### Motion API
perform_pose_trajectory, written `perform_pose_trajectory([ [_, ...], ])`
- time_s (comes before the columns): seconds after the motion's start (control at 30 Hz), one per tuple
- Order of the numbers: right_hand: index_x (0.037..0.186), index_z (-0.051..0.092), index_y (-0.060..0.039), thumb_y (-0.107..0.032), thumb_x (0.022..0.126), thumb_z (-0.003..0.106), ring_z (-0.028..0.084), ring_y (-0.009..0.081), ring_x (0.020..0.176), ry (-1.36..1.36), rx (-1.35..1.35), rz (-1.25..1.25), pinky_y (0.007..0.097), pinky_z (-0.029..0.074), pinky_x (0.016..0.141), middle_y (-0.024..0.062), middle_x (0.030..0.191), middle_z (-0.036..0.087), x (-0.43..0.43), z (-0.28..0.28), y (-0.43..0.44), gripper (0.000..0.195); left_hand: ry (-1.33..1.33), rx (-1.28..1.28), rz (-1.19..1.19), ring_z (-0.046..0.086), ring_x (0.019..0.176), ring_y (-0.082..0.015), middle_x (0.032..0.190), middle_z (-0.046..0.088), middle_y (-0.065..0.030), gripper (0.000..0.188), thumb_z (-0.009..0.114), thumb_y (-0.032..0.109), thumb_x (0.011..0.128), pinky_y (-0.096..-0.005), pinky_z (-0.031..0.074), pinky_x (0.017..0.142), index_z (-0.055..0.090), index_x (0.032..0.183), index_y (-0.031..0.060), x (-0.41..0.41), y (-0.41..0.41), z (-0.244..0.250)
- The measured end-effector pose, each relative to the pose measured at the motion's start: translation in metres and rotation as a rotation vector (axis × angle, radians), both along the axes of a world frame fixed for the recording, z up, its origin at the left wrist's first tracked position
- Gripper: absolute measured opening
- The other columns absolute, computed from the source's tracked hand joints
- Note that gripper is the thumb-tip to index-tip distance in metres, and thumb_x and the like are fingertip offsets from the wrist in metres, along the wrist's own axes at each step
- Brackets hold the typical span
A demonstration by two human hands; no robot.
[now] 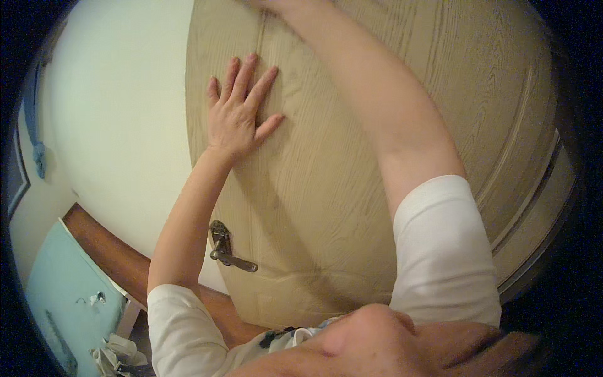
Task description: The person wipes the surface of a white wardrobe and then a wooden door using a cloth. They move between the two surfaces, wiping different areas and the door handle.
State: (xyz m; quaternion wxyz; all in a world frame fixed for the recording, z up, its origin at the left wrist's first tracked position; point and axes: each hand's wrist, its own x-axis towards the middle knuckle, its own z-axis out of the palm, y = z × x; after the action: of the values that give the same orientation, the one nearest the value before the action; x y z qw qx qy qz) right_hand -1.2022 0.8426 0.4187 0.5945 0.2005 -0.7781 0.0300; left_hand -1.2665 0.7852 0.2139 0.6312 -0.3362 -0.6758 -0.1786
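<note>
A pale wood-grain door (330, 212) fills the middle and right of the view. My left hand (235, 113) lies flat on it near its left edge, fingers spread, holding nothing. My right arm reaches up across the door, and my right hand (271, 4) is cut off by the top rim, so its fingers and anything in them are hidden. A dark metal lever handle (238, 261) sits on the door below my left hand, beside my left forearm.
A white wall (118, 103) stands left of the door. At lower left are a light-blue tabletop (70, 287), crumpled pale material (122, 351) and a brown wooden strip (108, 245). A knotted blue cloth (37, 127) hangs at far left.
</note>
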Motion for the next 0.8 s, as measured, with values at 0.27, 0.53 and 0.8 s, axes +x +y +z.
perform_pose_trajectory([
  [0.27, 0.110, 0.061, -0.0049, -0.026, 0.094, 0.048, 0.057, 0.0258, 0.099, 0.125, -0.164, -0.441, 0.0423, 0.044, 0.088, 0.0180, 0.110, 0.059, 0.078, 0.064, 0.061, 0.029, -0.058, 0.107, 0.020, 0.022, 0.139, -0.0359, 0.151, 0.026, -0.0130, 0.068, 0.061, 0.045, 0.077, -0.0543, 0.017, 0.109, 0.043, 0.139, 0.0218, -0.015, -0.039, -0.016],
  [0.53, 0.138, 0.036, -0.0025, -0.026, 0.099, 0.038, 0.039, 0.0361, 0.125, 0.597, -0.460, -0.809, 0.0482, 0.036, 0.103, 0.0187, 0.141, 0.035, 0.033, 0.111, 0.083, 0.046, -0.145, 0.453, -0.137, 0.030, 0.132, -0.0429, 0.146, 0.028, -0.0242, 0.063, 0.063, 0.036, 0.081, -0.0485, 0.033, 0.101, 0.044, 0.137, 0.0142, -0.020, -0.022, -0.038],
  [0.8, 0.131, 0.042, 0.0041, -0.016, 0.093, 0.051, 0.022, 0.0399, 0.135, 0.376, 0.319, -0.182, 0.0513, 0.012, 0.114, 0.0210, 0.144, 0.030, -0.041, -0.044, -0.046, 0.044, -0.127, 0.503, -0.165, 0.031, 0.133, -0.0380, 0.145, 0.031, -0.0236, 0.068, 0.060, 0.032, 0.083, -0.0518, 0.028, 0.102, 0.035, 0.139, 0.0042, -0.030, -0.020, -0.051],
])
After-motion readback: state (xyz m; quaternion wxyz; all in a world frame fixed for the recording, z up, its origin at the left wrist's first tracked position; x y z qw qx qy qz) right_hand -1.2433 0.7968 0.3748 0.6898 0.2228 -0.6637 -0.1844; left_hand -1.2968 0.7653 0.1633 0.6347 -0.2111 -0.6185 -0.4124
